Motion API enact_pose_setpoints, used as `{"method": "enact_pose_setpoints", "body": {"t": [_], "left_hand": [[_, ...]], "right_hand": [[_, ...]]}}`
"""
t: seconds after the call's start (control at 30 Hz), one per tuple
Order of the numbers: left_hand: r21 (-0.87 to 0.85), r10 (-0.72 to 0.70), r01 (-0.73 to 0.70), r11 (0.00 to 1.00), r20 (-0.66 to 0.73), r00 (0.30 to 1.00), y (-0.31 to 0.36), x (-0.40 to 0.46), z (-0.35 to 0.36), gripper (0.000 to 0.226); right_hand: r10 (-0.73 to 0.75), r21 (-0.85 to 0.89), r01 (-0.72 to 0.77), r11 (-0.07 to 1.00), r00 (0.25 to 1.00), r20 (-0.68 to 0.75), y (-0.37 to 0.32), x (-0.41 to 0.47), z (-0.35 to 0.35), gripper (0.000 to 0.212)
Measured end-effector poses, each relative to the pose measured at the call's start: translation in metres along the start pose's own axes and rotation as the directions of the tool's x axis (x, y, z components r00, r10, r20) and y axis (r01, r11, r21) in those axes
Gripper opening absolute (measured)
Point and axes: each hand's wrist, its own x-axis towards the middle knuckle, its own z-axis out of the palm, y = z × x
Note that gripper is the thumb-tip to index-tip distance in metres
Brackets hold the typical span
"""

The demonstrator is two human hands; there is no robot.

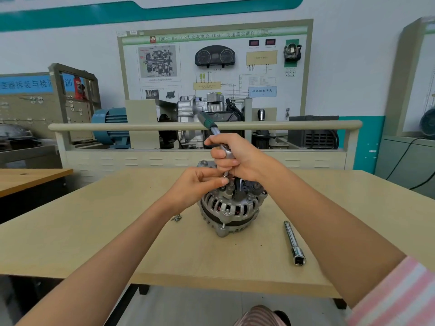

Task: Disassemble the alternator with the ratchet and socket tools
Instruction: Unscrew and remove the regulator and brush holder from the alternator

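The alternator (231,208) stood on the pale wooden worktop (117,243), near its middle, with its ribbed silver housing down and its terminal end facing up. The right hand (237,158) was curled around the head of the ratchet (221,140), whose green-and-black handle slanted up and away to the left. Under that head a slim socket (226,175) pointed down at the top of the alternator. The left hand (200,184) pinched the lower end of the socket between thumb and fingertips, just above a fastener on the alternator. Whether the socket sat fully on the fastener could not be told. A few loose screws (177,217) lay on the worktop just left of the alternator. A chrome extension bar (293,242) lay to its right, well apart.
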Motion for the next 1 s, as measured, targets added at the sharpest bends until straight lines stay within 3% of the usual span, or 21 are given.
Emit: {"method": "enact_pose_setpoints", "body": {"t": [0.13, 0.23, 0.33, 0.4, 0.47, 0.53, 0.67, 0.8, 0.93, 1.0], "left_hand": [[-0.054, -0.005, 0.003, 0.999, -0.043, 0.999, -0.001, 0.000, 0.002, 0.024], [-0.083, 0.006, -0.014, 0.996, -0.093, 0.996, -0.005, 0.000, 0.004, 0.026], [-0.073, 0.048, -0.060, 0.996, -0.152, 0.987, -0.008, -0.002, 0.008, 0.021], [-0.046, 0.085, -0.094, 0.994, -0.178, 0.980, -0.008, -0.002, 0.010, 0.024], [0.003, 0.125, -0.127, 0.992, -0.202, 0.971, -0.009, -0.002, 0.012, 0.035], [0.033, 0.149, -0.145, 0.989, -0.222, 0.964, -0.009, -0.002, 0.016, 0.039], [0.035, 0.137, -0.132, 0.991, -0.230, 0.963, -0.007, 0.001, 0.019, 0.019], [0.026, 0.104, -0.101, 0.995, -0.129, 0.986, -0.004, -0.001, 0.012, 0.019], [0.043, 0.082, -0.080, 0.996, -0.051, 0.995, 0.001, -0.005, 0.008, 0.020], [0.062, 0.074, -0.071, 0.996, -0.042, 0.996, 0.002, -0.005, 0.007, 0.017]], "right_hand": [[0.088, -0.128, -0.070, 0.989, 0.986, 0.139, -0.006, 0.001, 0.001, 0.021], [0.032, -0.124, -0.020, 0.992, 0.996, 0.089, -0.002, 0.000, 0.006, 0.021], [-0.177, -0.127, 0.151, 0.980, 0.959, -0.221, 0.009, -0.001, 0.016, 0.021], [-0.312, -0.197, 0.244, 0.949, 0.797, -0.517, 0.021, -0.002, 0.029, 0.019], [-0.314, -0.113, 0.342, 0.933, 0.622, -0.718, 0.030, -0.001, 0.038, 0.015], [-0.214, 0.056, 0.394, 0.917, 0.606, -0.766, 0.028, -0.001, 0.038, 0.011], [-0.071, 0.177, 0.220, 0.959, 0.795, -0.603, 0.010, -0.002, 0.028, 0.015], [-0.092, 0.081, 0.149, 0.985, 0.869, -0.487, 0.005, -0.002, 0.025, 0.021], [0.017, -0.165, -0.044, 0.985, 0.987, -0.160, -0.009, -0.003, 0.014, 0.035], [0.098, -0.361, -0.081, 0.929, 0.995, 0.028, -0.015, -0.003, 0.012, 0.036]]}}
